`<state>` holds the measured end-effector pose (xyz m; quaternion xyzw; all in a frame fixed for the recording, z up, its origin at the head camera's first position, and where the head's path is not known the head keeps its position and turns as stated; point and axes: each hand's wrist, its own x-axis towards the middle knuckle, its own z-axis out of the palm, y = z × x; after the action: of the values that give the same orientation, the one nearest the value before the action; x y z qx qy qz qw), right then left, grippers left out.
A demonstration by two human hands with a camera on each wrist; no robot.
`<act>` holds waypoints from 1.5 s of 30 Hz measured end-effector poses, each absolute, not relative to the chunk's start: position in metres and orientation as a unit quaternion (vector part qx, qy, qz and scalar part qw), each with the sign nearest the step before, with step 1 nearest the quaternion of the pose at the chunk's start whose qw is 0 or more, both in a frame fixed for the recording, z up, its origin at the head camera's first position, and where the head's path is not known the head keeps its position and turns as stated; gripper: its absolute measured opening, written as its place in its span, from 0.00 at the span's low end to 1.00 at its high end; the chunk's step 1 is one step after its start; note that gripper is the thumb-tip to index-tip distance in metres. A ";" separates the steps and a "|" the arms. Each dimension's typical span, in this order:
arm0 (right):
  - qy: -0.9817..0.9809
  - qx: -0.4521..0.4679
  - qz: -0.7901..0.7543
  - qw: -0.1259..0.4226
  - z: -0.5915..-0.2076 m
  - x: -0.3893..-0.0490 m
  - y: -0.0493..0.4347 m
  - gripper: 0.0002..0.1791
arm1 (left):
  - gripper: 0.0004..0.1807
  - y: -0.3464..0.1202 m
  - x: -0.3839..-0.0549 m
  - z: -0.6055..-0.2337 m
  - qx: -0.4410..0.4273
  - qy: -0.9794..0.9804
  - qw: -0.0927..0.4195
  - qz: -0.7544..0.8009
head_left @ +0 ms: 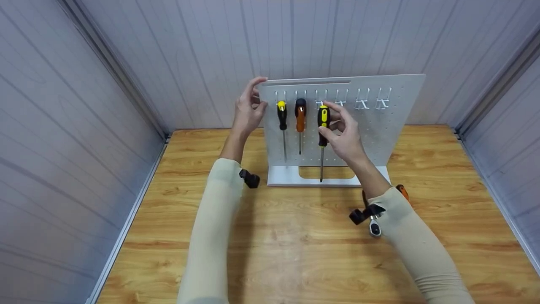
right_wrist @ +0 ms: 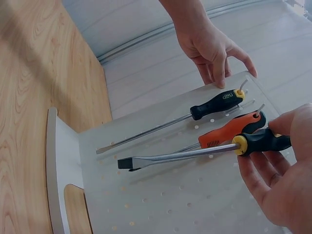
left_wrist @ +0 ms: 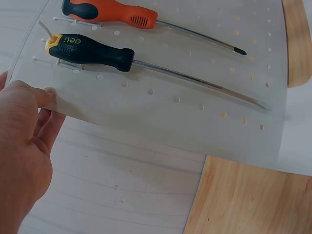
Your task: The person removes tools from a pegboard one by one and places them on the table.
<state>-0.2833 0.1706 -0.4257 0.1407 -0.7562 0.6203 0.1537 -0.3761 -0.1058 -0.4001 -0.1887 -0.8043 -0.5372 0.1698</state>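
My left hand [head_left: 248,112] pinches the upper left corner of a white pegboard [head_left: 382,135], thumb on its front face and fingers behind the edge. A black-and-yellow screwdriver [head_left: 323,139] is in my right hand [head_left: 349,136], gripped by the handle with its flat tip down, in front of the third hook from the left. Whether its handle end touches that hook cannot be told. On the first hook hangs a black screwdriver with a yellow end [left_wrist: 92,52]; an orange-and-black screwdriver [right_wrist: 226,129] hangs on the second.
Several white double hooks [head_left: 383,102] continue along the board's top row to the right. Behind my right forearm, a ratchet wrench [head_left: 374,228] and an orange-handled tool [head_left: 402,192] lie partly hidden on the wooden table [head_left: 287,245]. Pale panel walls [head_left: 202,63] enclose the table.
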 end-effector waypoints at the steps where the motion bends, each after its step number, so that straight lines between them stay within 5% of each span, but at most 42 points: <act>1: -0.756 0.141 0.621 0.155 -0.425 -0.283 0.171 0.34 | 0.31 -0.106 -0.376 -0.400 -0.188 -0.805 0.169 -0.537; 45: -0.765 0.113 0.622 0.123 -0.440 -0.254 0.210 0.36 | 0.31 -0.106 -0.378 -0.401 -0.186 -0.807 0.166 -0.535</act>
<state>-0.2538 0.2099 -0.4395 0.1125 -0.7653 0.6218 0.1227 -0.3779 -0.1061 -0.4013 -0.1857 -0.8069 -0.5354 0.1664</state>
